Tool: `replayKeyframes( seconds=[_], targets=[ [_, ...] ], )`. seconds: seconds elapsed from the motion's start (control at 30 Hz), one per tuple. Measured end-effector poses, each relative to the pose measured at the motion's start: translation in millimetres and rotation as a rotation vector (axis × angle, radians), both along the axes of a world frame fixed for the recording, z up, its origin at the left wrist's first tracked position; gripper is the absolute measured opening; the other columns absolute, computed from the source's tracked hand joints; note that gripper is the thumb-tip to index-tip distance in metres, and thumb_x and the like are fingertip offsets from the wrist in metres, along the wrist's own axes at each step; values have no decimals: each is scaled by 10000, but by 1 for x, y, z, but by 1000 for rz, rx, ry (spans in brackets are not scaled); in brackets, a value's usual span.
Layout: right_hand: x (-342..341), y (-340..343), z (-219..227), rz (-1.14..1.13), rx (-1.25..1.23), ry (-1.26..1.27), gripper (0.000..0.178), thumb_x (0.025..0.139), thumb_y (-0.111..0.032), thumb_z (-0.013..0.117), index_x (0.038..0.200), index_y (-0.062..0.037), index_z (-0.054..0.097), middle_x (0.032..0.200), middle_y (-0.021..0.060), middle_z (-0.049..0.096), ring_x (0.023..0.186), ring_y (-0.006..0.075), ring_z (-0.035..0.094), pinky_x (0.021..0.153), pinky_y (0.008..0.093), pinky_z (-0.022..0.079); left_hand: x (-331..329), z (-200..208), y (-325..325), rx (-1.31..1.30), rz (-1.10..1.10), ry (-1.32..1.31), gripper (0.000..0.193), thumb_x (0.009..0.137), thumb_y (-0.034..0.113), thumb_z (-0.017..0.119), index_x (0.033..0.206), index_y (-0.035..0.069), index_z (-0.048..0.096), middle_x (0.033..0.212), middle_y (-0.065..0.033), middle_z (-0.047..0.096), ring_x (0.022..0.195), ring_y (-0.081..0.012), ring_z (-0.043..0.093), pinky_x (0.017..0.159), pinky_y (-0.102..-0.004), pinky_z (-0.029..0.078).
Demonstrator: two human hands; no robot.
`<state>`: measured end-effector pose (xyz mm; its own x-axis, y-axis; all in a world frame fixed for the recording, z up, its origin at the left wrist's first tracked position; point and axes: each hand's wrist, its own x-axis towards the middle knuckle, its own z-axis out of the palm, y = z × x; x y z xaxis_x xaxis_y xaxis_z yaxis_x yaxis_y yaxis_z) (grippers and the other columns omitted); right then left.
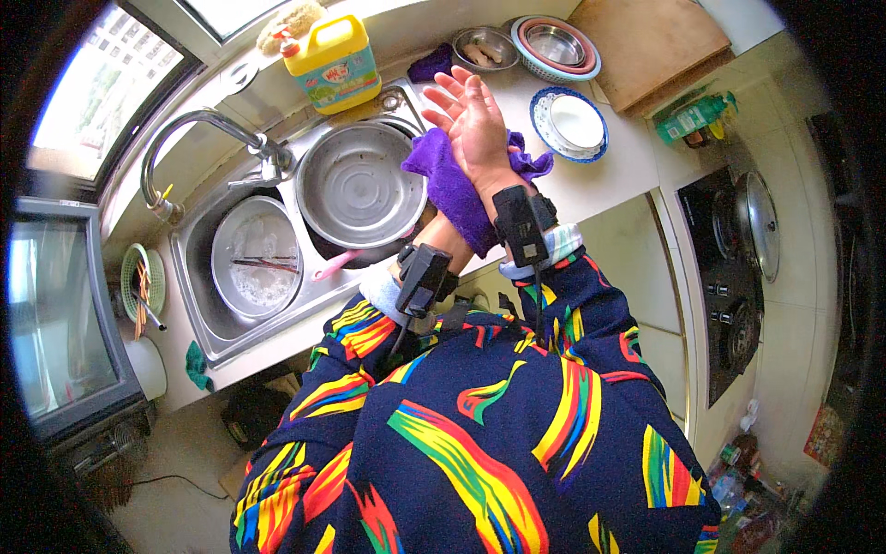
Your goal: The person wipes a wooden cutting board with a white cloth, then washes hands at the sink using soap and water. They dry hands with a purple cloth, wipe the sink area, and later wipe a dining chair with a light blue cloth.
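My right hand (477,125) is raised over the counter beside the sink, palm up, with its fingers stretched out and apart. A purple cloth (448,189) is bunched against its wrist and spreads out on both sides. My left hand (446,236) reaches in under the right forearm and holds this cloth; its fingers are mostly hidden by the cloth and the right wrist. Left of the cloth, a large round metal basin (362,185) rests over one sink bowl. A pink handle (334,265) sticks out below its rim.
Chopsticks lie in a pan of sudsy water (257,277) in the left sink bowl, under the faucet (198,120). Behind stands a yellow jug (334,69). Stacked bowls (556,48), a blue-rimmed plate (598,138) and a wooden board (646,42) are at the back right. A stove (729,295) lies right.
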<state>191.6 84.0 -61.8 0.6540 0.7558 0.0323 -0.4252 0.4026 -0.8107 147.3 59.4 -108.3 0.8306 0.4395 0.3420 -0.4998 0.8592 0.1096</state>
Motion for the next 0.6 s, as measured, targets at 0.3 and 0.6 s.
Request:
replayKeyframes(
  seconds=[0.3, 0.6],
  targets=[
    [4, -1, -5, -193, -136, -744, 318, 944, -337, 482, 1045, -42, 541, 940, 56, 626, 766, 123, 604, 660, 267, 495, -15, -6, -8, -165, -132, 302, 372, 937, 371, 395, 1119, 58, 482, 981, -109, 586, 858, -244, 584, 797, -375, 494],
    [39, -17, -25, -330, -439, -1650, 176, 884, -215, 529, 1035, -133, 566, 956, 60, 633, 780, 181, 628, 697, 324, 462, -14, 18, -14, -275, -167, 580, 521, 903, 529, 414, 1107, 58, 504, 986, -104, 590, 867, -282, 586, 813, -396, 496]
  ],
)
